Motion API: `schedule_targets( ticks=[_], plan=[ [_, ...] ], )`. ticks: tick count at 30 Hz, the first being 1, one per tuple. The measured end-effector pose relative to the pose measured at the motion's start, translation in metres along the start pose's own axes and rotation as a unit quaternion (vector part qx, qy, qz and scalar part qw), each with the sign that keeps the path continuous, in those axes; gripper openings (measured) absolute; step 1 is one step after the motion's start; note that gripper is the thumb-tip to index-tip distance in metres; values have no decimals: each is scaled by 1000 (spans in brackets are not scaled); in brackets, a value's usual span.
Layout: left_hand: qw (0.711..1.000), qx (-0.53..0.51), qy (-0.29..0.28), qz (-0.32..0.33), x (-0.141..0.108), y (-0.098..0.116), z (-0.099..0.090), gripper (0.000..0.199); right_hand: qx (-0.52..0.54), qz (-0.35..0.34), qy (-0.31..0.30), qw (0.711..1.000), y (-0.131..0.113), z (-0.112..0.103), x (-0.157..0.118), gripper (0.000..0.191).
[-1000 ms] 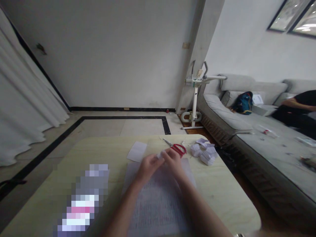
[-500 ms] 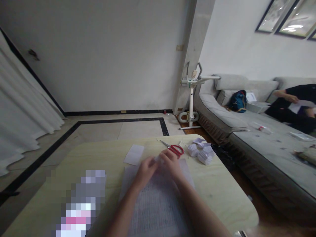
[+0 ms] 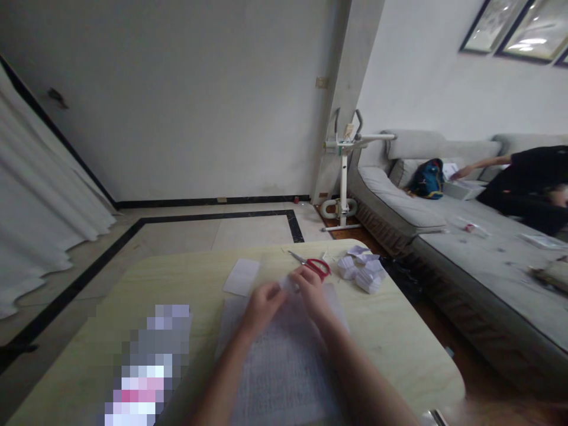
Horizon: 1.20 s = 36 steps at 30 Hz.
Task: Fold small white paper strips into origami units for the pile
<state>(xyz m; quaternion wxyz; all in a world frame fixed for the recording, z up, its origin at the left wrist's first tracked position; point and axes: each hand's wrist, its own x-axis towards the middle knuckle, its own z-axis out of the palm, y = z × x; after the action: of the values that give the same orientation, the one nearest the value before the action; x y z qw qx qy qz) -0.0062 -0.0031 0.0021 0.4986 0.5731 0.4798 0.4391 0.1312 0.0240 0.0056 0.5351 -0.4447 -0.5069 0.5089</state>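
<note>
My left hand and my right hand meet over the far part of a large printed sheet on the table. Between them is a small piece of white paper, gripped in the closed fingers of both; its lower part is hidden or blurred. Just beyond my right hand lie scissors with red handles, blades pointing away to the left. A white paper slip lies flat past my left hand. Several folded white paper pieces are grouped right of the scissors.
The pale wooden table has rounded corners. A pixelated patch covers something at its left. To the right stands a grey sofa with a blue backpack and a person in black. White exercise equipment stands by the wall.
My hands have drawn slightly apart, showing more of the small paper between them. On the sofa, the person has stretched an arm toward the box beside the backpack.
</note>
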Motion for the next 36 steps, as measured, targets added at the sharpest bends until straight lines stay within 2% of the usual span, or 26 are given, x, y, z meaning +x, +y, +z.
schedule_targets(
  ticks=[5,8,12,17,26,36],
  plan=[
    [998,-4,53,-16,1,2,-5,29,-52,-15,-3,999,0,1,0,23],
    [996,4,84,-6,0,5,-7,30,-113,-28,-28,993,-1,2,-2,26],
    [997,27,75,14,2,4,-7,32,-139,-43,-46,988,-2,4,-4,26],
    [995,44,84,9,4,1,-6,35,-154,-71,-33,985,-2,6,-4,27],
    [996,46,79,-1,2,4,-6,35,-126,-54,-34,990,-2,5,-5,26],
    [997,56,50,13,-2,5,-3,31,-178,-63,-44,981,-6,6,-4,29]
  ],
)
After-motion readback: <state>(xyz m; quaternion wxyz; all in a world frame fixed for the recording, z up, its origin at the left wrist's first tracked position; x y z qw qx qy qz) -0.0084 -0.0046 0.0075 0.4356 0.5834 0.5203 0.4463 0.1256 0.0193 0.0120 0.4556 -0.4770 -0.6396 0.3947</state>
